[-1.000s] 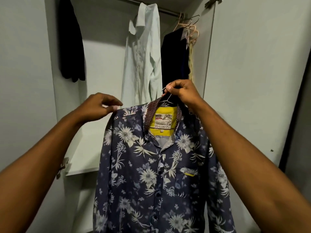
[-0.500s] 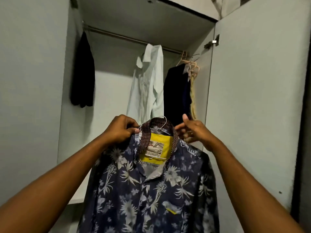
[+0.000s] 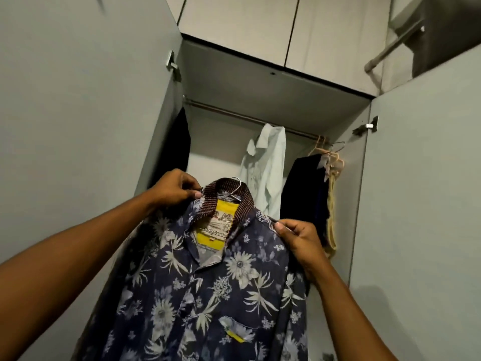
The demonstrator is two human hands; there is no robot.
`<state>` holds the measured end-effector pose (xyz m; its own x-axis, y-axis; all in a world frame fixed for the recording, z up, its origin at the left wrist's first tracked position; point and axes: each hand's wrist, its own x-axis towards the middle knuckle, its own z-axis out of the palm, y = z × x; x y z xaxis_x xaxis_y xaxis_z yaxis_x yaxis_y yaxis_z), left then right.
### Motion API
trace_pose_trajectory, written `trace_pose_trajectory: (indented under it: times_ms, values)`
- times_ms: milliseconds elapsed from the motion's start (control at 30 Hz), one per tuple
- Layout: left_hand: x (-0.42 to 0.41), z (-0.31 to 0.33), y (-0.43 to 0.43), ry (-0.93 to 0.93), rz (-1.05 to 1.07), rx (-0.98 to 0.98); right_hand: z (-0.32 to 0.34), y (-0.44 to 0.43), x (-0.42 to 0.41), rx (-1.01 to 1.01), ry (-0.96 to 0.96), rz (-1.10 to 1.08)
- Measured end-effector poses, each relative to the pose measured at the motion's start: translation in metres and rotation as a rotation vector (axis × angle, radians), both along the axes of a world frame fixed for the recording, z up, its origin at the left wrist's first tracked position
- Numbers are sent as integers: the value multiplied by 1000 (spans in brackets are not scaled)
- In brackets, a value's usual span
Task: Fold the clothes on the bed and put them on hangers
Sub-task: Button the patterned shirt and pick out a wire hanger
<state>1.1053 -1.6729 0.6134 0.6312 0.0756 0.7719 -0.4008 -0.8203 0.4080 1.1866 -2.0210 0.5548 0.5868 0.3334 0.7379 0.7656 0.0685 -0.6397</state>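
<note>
Navy floral shirt (image 3: 208, 287) on wire hanger (image 3: 235, 187), brown collar, yellow label

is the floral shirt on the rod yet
No: hanger hook free below the rod; left hand and right hand hold the floral shirt.

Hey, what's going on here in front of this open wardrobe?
A person is holding up a dark blue floral shirt that sits on a wire hanger. The left hand pinches the shirt beside the collar, and the right hand pinches the other shoulder. The hanger's hook is not yet on the rail, where a pale shirt and a dark garment hang.
</note>
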Motion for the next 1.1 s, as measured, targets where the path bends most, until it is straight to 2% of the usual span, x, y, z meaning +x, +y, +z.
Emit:
trace_pose_trajectory:
  times_ms: [100,167,300,367,533,733,900,1100]
  values:
    - [5,22,1,-168,131,-65,37,36,8,44,-66,-85]
    - [7,35,-9,-223,119,-97,64,59,13,46,-130,-144]
    - [33,57,-36,-181,239,208,111,92,16,101,-249,-316]
    - [62,68,-31,-198,299,196,129,102,16,116,-310,-412]
    - [112,116,-31,-109,47,24,166,122,35,171,-322,-615]
    - [191,165,-23,-244,219,128,216,134,77,311,-296,-762]
    - [247,186,-32,-311,12,79,244,153,114,382,-316,-858]
    - [334,213,-18,-287,43,131,247,190,182,396,-349,-845]
